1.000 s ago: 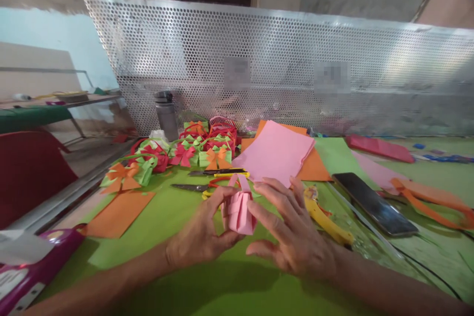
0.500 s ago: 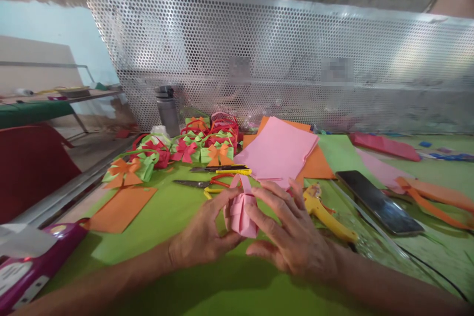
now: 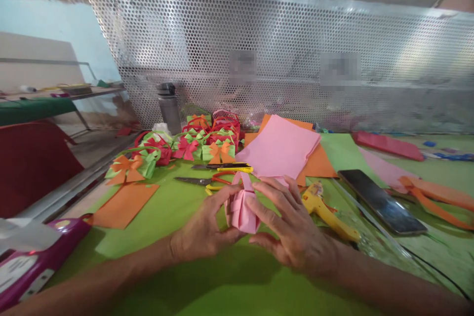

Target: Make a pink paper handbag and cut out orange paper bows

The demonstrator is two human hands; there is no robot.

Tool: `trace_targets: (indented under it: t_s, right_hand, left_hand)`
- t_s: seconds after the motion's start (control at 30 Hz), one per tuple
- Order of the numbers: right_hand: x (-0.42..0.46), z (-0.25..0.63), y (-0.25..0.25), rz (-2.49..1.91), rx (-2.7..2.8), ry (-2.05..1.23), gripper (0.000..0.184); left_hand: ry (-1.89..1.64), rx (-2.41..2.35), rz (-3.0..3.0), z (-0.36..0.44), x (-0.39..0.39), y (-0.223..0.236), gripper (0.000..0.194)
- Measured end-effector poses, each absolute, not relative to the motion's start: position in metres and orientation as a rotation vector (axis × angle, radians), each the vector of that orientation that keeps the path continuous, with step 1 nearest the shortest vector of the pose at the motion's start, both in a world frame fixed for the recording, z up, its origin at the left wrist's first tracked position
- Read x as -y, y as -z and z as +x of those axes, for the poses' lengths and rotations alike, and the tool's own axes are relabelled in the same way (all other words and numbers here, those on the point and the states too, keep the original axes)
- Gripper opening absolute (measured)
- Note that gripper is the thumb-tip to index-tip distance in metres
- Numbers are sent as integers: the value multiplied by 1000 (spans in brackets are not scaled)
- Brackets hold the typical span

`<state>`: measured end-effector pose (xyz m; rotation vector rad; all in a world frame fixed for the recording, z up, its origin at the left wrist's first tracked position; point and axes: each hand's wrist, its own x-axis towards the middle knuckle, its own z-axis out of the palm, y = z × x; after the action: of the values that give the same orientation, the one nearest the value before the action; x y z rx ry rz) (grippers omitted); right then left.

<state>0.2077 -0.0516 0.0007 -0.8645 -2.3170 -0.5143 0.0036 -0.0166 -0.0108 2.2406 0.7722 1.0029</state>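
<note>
A small pink paper basket (image 3: 246, 215) with a folded front and a strip handle (image 3: 242, 180) is between my hands, just above the green tabletop. My left hand (image 3: 203, 224) grips its left side, fingers behind and thumb by the lower edge. Against its front and right side rest the fingertips of my right hand (image 3: 292, 222), the index finger pressing near the centre fold. The right thumb stands apart below. Just behind the basket lie scissors (image 3: 200, 181) with orange and yellow handles, and a yellow box cutter (image 3: 225, 167).
Pink paper sheets (image 3: 279, 148) lie over orange ones at the back. Finished paper bags (image 3: 185, 148) with bows cluster at back left, near a grey bottle (image 3: 170, 111). A yellow glue gun (image 3: 329, 212) and a phone (image 3: 381, 201) lie right. A purple device (image 3: 55, 252) stands left.
The camera view has shifted slightly. Both hands keep nearly the same hold on the pink basket, whose handle shows a little more clearly now.
</note>
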Motion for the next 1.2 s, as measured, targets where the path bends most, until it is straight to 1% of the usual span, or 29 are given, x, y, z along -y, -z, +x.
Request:
trace_targets:
  t_s: [0.07,0.17,0.23,0.4,0.6,0.73,0.83,1.03,1.2]
  right_hand:
    - [51,207,1,-870,2317,529,50]
    - [52,207,0,-875,2322,541,49]
    - [52,208,-1,-860,2312,538,47]
    - [54,208,-4,-788,2270,554,33]
    - [60,209,-9,-807,2276,590,28]
    - [59,209,-6,-778,2270,687,27]
    - [56,209,-2,-747,2237,740,26]
    - [58,210,-4,-729,2263,680,26]
    - [59,207,-6,-681,2224,582,21]
  left_hand:
    - [-1014,-760,2241,3,16,11,56]
    - [-993,-769,2259,2,16,11,57]
    - [-993,-778,2273,2,16,10,58]
    - [-974,-779,2254,4,18,8,55]
    - [-1013,-735,2245,6,18,5,53]
    - [-1006,-720,2249,6,17,5,49]
    - [-1006,-723,2234,7,16,7,50]
    - [-999,-690,2210,7,18,6,49]
    - [-1024,-665,2214,7,18,3,48]
